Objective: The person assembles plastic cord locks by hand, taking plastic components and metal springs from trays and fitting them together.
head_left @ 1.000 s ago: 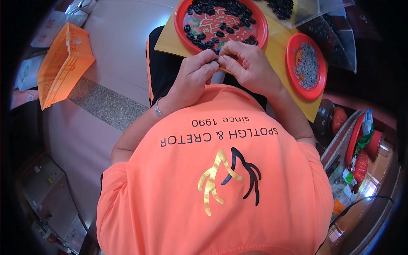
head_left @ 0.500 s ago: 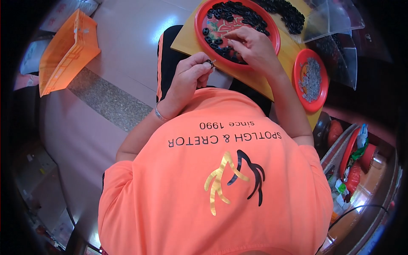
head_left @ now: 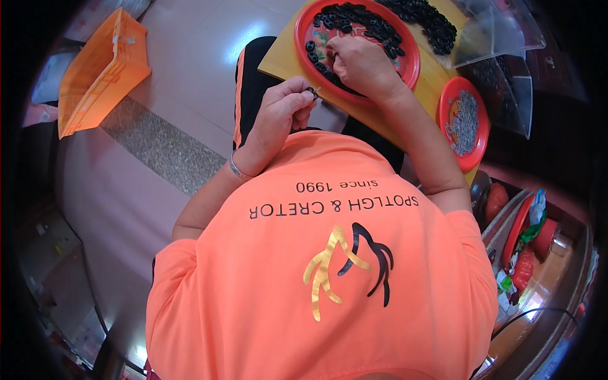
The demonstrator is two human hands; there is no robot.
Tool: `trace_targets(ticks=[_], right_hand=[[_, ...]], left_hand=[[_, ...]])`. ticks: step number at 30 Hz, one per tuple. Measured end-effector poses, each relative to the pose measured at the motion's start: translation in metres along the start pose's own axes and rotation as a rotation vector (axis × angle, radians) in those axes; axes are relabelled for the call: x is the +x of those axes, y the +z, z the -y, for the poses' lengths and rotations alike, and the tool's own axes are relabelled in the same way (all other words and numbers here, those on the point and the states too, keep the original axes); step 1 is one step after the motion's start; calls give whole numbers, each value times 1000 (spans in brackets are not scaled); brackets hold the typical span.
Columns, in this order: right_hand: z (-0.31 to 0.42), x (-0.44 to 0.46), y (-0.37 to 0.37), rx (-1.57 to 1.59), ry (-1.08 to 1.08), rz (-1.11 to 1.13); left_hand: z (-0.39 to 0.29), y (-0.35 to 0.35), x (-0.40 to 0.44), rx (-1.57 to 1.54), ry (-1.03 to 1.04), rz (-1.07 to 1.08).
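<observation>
My left hand [head_left: 286,109] pinches a small black part [head_left: 311,94] with a thin metal pin showing at its tip, just off the near edge of a large red plate [head_left: 411,69]. Over that plate, my right hand [head_left: 366,68] is closed, with thumb and fingers curled together among the loose parts; whatever is in the fingertips is hidden. Many small black parts with holes [head_left: 373,24] lie around the plate's patterned bottom. A smaller red plate [head_left: 482,136] to the right holds a heap of thin silvery pins [head_left: 465,121].
Both plates sit on a yellow board [head_left: 278,60]. More black parts [head_left: 436,26] are piled behind, beside clear plastic trays [head_left: 500,38]. An orange crate [head_left: 104,73] stands on the floor at left. A glass-topped shelf with red items [head_left: 522,269] is at right.
My right hand has moved slightly left and down over the plate, and its fingers have curled in. My left hand stays nearly still with the black part.
</observation>
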State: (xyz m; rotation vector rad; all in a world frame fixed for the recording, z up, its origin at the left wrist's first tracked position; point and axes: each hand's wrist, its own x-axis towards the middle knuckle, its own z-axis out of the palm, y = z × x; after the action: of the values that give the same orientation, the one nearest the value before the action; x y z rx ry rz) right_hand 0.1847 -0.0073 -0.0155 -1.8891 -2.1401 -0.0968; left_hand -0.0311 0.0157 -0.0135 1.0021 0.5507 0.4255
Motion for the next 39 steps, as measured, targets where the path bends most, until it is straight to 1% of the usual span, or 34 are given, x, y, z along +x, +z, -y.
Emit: trace_targets(ticks=[1,4,7,8,12,15,18,20,21,23,24,25,26,27,28,31,34,35,37,39], right_hand=[[-3,0,1,26,5,-47],[12,-10,-25,706,510,42],[25,-20,-31,1320,630,-60],[30,-24,-22,1564,598,-128],[45,-33,-8,1916,638,-143],[52,-39,-19,1840,704,-127],[54,-44,-22,1700,731,-45],[52,-43,-18,1718,691,-71],[50,-43,-15,1727,670,-84],[43,-41,-4,1746,601,-19],[38,-38,1,1755,567,12],[32,-33,1,1674,505,-54],[25,-33,-7,1610,515,-29],[18,-30,-23,1543,520,-4],[12,-30,-31,1397,617,38],[-8,-33,-41,1326,449,67],[-15,-37,-50,1350,340,108],[-16,-39,-52,1374,298,138],[-15,-40,-57,1388,299,200],[-13,-42,-60,1397,278,232]], left_hand=[[1,0,1,-13,-10,4],[1,2,6,-47,-7,24],[-2,10,11,-68,45,68],[-3,12,12,-71,67,86],[-1,17,14,-99,133,76],[2,17,11,-119,148,33],[2,11,12,-114,176,16],[0,11,12,-118,202,20],[0,12,13,-135,183,26],[1,15,16,-167,145,37],[0,15,24,-124,183,91],[-3,13,39,-83,219,146],[-6,14,50,-45,255,201],[-9,17,59,-41,234,232],[-12,20,67,-34,215,265],[-17,29,79,-40,162,323],[-21,34,81,-30,122,350],[-21,31,83,-27,101,395],[-18,22,83,-21,56,475],[-17,19,80,-89,19,501]])
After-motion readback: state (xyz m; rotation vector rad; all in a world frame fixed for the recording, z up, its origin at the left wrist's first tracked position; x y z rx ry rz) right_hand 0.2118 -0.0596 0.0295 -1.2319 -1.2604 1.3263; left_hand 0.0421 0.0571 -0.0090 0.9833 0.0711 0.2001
